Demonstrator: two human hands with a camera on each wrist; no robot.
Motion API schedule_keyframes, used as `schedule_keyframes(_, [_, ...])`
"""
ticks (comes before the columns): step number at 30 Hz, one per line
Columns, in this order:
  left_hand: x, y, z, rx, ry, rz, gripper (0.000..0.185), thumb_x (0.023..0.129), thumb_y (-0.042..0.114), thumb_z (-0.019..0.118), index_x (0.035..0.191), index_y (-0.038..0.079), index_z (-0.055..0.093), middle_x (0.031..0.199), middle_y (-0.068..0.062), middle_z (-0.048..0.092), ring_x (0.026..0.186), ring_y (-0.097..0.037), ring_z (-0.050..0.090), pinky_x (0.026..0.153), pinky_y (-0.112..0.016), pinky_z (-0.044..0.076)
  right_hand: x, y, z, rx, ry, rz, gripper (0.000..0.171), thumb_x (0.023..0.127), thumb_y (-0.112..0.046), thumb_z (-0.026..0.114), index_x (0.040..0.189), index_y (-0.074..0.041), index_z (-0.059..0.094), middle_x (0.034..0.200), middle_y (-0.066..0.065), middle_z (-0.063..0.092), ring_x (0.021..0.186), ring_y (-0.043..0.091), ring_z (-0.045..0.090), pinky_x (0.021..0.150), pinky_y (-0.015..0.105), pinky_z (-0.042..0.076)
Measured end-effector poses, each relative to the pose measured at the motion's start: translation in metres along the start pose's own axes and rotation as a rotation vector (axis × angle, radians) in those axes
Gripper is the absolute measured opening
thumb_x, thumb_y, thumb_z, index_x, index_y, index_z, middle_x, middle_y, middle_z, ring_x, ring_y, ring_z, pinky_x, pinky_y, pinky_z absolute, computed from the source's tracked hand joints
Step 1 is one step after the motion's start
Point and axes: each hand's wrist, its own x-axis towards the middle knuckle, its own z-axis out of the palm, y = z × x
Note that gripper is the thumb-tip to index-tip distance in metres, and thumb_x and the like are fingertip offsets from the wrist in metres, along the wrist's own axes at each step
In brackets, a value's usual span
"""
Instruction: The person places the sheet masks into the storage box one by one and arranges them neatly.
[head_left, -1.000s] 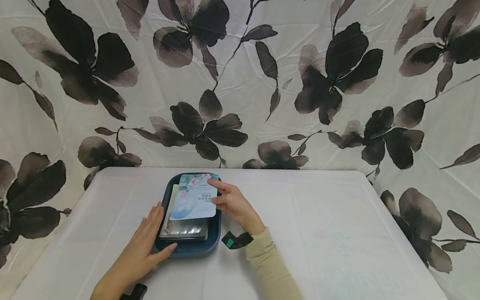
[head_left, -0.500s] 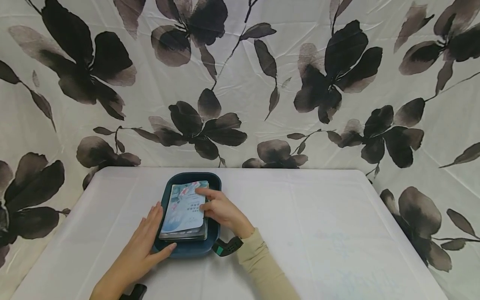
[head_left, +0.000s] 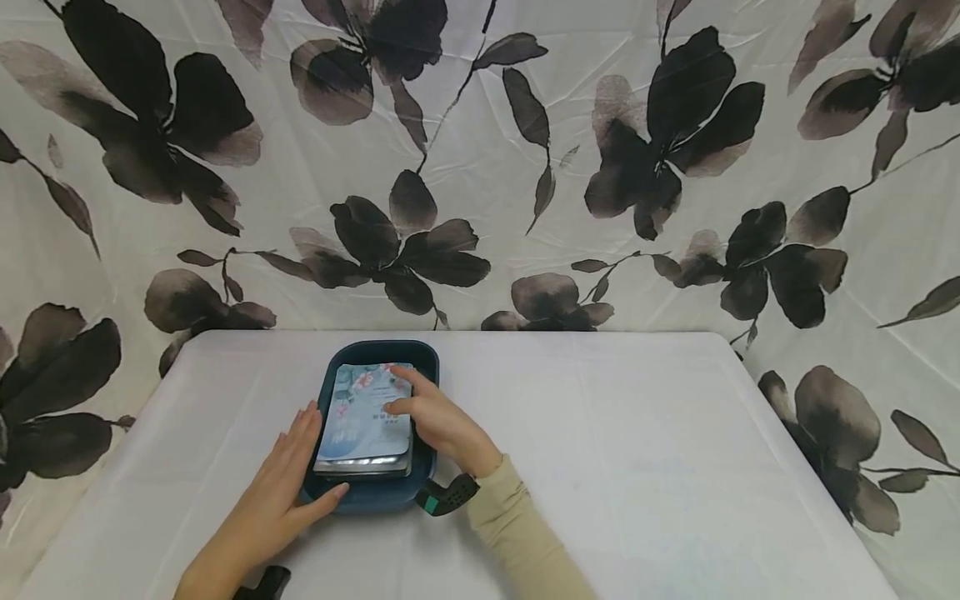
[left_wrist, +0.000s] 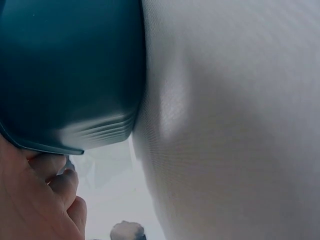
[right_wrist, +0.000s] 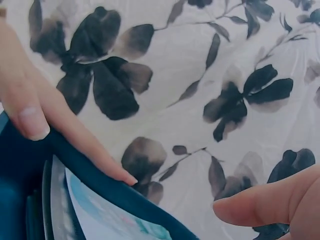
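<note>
In the head view a light blue floral sheet mask packet [head_left: 360, 412] lies on a stack of silver packets [head_left: 375, 465] inside a dark blue tray [head_left: 367, 498]. My right hand [head_left: 442, 425] grips the top packet near its right edge, thumb and index finger over the printed face; the other fingers are hidden. Along the tray's left rim rest the straight fingers of my left hand [head_left: 273, 492], its thumb spread to the front rim. Seen from the left wrist, the tray [left_wrist: 75, 70] is a smooth wall beside my fingers. In the right wrist view the floral packet [right_wrist: 100, 212] shows just inside the rim.
A white table [head_left: 637, 450] carries the tray at its left middle. Behind its far edge hangs a white cloth [head_left: 555, 125] printed with dark flowers. A black band [head_left: 450, 493] is on the right wrist, close to the tray's front right corner.
My right hand has brought the floral packet left and toward me, lining it up over the stack. The left hand has kept its place on the tray.
</note>
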Motion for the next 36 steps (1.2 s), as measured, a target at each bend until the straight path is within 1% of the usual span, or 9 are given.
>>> schedule_keyframes(3, [0.001,0.001,0.003,-0.01,0.015,0.011,0.105,0.087,0.04,0.075,0.16,0.009,0.007,0.167,-0.008,0.003,0.151,-0.035,0.008,0.121,-0.053,0.003,-0.001,-0.001,-0.001,-0.027,-0.001,0.017,0.07,0.089,0.003,0.058,0.154,-0.008,0.035,0.165,0.011,0.004,0.15,0.032,0.003,0.12,0.055,0.006])
schedule_keyframes(8, [0.002,0.003,0.005,-0.012,0.023,0.018,0.105,0.086,0.039,0.076,0.16,0.008,0.008,0.166,-0.009,0.004,0.151,-0.034,0.008,0.121,-0.053,0.004,-0.004,0.001,-0.003,-0.048,-0.006,0.04,0.07,0.09,-0.001,0.059,0.155,-0.009,0.033,0.165,0.011,0.004,0.15,0.032,0.002,0.119,0.057,0.005])
schedule_keyframes(13, [0.003,0.003,0.005,0.0,0.01,0.005,0.104,0.087,0.041,0.075,0.159,0.006,0.008,0.166,-0.013,0.006,0.151,-0.034,0.007,0.121,-0.051,0.003,-0.005,0.0,-0.005,-0.038,-0.016,0.041,0.066,0.093,-0.006,0.06,0.154,-0.01,0.035,0.165,0.01,0.006,0.15,0.031,0.001,0.119,0.056,0.005])
schedule_keyframes(19, [0.006,0.004,0.006,0.011,-0.013,-0.007,0.104,0.088,0.044,0.072,0.159,0.005,0.008,0.166,-0.015,0.007,0.151,-0.037,0.008,0.12,-0.053,0.004,-0.008,-0.002,-0.008,-0.015,-0.019,0.026,0.06,0.099,-0.013,0.056,0.154,-0.008,0.034,0.165,0.011,0.008,0.15,0.031,0.007,0.119,0.056,0.006])
schedule_keyframes(22, [0.006,0.004,0.003,0.021,-0.021,-0.021,0.105,0.087,0.046,0.072,0.16,0.006,0.007,0.166,-0.012,0.004,0.151,-0.037,0.008,0.12,-0.054,0.004,-0.007,-0.003,-0.006,0.011,-0.02,0.011,0.058,0.1,-0.014,0.055,0.154,-0.007,0.035,0.164,0.012,0.009,0.15,0.031,0.009,0.12,0.054,0.006])
schedule_keyframes(27, [0.008,0.005,-0.002,0.032,-0.035,-0.021,0.105,0.087,0.048,0.073,0.159,0.004,0.01,0.166,-0.013,0.005,0.151,-0.036,0.006,0.12,-0.056,0.005,-0.012,-0.009,-0.009,0.052,-0.028,-0.037,0.055,0.101,-0.013,0.051,0.153,-0.004,0.034,0.163,0.013,0.014,0.15,0.031,0.009,0.121,0.052,0.005])
schedule_keyframes(31, [0.011,0.006,-0.007,0.033,-0.095,-0.045,0.106,0.086,0.055,0.07,0.158,0.001,0.013,0.165,-0.017,0.008,0.151,-0.035,0.003,0.119,-0.058,0.005,-0.022,-0.019,-0.021,0.087,-0.044,-0.089,0.054,0.102,-0.012,0.049,0.153,-0.005,0.034,0.164,0.011,0.013,0.152,0.026,0.007,0.122,0.046,0.008])
schedule_keyframes(33, [0.013,0.006,-0.012,0.023,-0.135,-0.06,0.107,0.086,0.057,0.069,0.158,0.0,0.014,0.165,-0.017,0.008,0.151,-0.036,0.004,0.119,-0.059,0.007,-0.028,-0.024,-0.027,0.054,-0.045,-0.134,0.053,0.102,-0.013,0.049,0.153,-0.006,0.036,0.164,0.009,0.015,0.151,0.025,0.012,0.121,0.045,0.014])
schedule_keyframes(36, [0.017,0.004,-0.023,0.005,-0.187,-0.058,0.104,0.087,0.057,0.068,0.156,-0.002,0.019,0.164,-0.019,0.011,0.15,-0.039,0.007,0.118,-0.061,0.009,-0.041,-0.031,-0.036,-0.05,-0.04,-0.227,0.051,0.103,-0.014,0.05,0.152,-0.007,0.038,0.161,0.008,0.026,0.146,0.026,0.03,0.118,0.044,0.026])
